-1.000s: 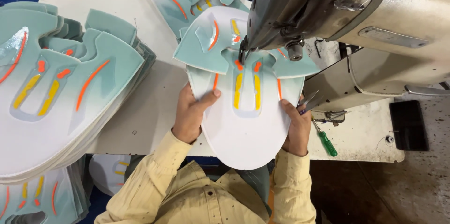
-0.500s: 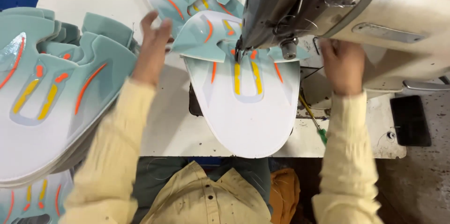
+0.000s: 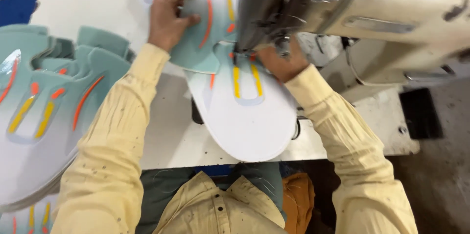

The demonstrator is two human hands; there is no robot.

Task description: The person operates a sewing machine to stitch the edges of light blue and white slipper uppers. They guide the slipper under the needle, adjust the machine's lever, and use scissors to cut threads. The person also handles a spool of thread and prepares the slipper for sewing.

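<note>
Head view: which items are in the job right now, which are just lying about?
In use:
- left hand
- right hand
- shoe upper panel
- sewing machine

Lying about:
- stack of panels
- white table

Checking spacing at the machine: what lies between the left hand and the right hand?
In the head view, the teal flap of the shoe upper piece spans from the left hand toward the right hand; the sewing machine head overhangs it.

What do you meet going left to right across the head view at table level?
Stack of cut pieces → left hand on a teal piece → white piece under the needle → right hand → sewing machine → black pad.
</note>
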